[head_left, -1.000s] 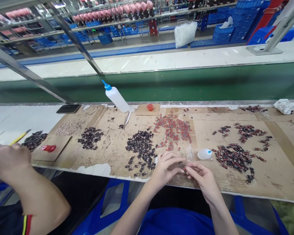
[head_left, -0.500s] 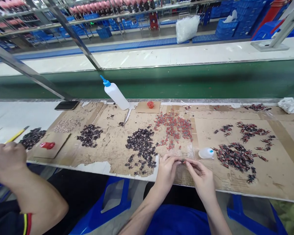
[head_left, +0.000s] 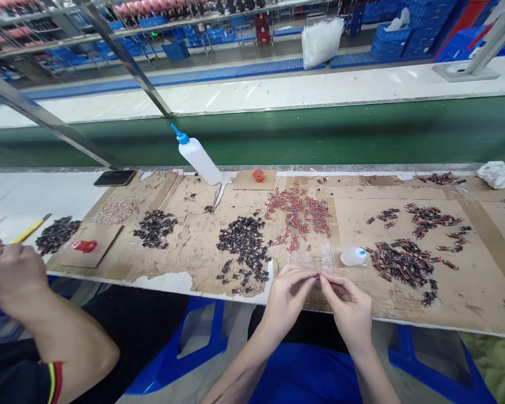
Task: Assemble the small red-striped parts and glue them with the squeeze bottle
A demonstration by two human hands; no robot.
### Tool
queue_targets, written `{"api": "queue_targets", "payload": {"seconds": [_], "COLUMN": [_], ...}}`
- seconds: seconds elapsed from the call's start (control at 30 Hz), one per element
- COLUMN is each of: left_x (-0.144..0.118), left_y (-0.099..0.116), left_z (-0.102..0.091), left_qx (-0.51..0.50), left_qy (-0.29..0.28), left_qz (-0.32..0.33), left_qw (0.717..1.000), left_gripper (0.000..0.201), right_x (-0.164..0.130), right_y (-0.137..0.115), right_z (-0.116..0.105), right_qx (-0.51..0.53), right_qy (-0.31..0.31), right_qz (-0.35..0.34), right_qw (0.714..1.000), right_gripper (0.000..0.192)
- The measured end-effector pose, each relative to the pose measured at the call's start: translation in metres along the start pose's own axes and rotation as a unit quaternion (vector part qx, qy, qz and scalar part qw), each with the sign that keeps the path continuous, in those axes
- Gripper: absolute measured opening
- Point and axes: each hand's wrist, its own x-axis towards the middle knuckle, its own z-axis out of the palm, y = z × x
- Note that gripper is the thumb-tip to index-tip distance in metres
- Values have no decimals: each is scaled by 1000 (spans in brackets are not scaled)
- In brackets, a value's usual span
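Note:
My left hand [head_left: 287,294] and my right hand [head_left: 348,306] meet fingertip to fingertip over the front edge of the cardboard-covered bench. Pinched between them is a small dark-and-red part [head_left: 318,276], mostly hidden by the fingers. To the left of my hands lies a heap of small black parts [head_left: 244,241]. Slim red parts [head_left: 297,213] are scattered just beyond my fingers. A little white bottle with a blue tip [head_left: 353,256] lies near my right hand, and beside it is a pile of black-and-red pieces [head_left: 404,264].
A tall white squeeze bottle [head_left: 200,160] leans near the back edge, with a red cap [head_left: 258,176] on cardboard beside it. A co-worker's arm [head_left: 54,325] is at the left, by a yellow knife [head_left: 31,229] and a phone [head_left: 115,178]. Metal posts [head_left: 126,62] rise behind.
My fingertips have drawn closer together around the small part, which now shows less. The view has shifted slightly. The piles look the same.

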Motion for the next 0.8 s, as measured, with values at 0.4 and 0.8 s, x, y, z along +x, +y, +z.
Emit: {"api": "queue_targets", "payload": {"seconds": [0.4,0.8], "left_x": [-4,1], "left_y": [7,12], "left_z": [-1,18], "left_qx": [9,28], "left_qy": [-7,-68], "left_qz": [-93,-27], "left_qw": [996,997], "left_gripper": [13,23], "right_x": [4,3], "right_y": [-2,6], "right_z": [-11,-34], "right_qx": [-34,-163], "right_qy": [-82,13], "right_qz": [-55,-214], "right_qw": [995,963], "right_gripper": [16,10]}}
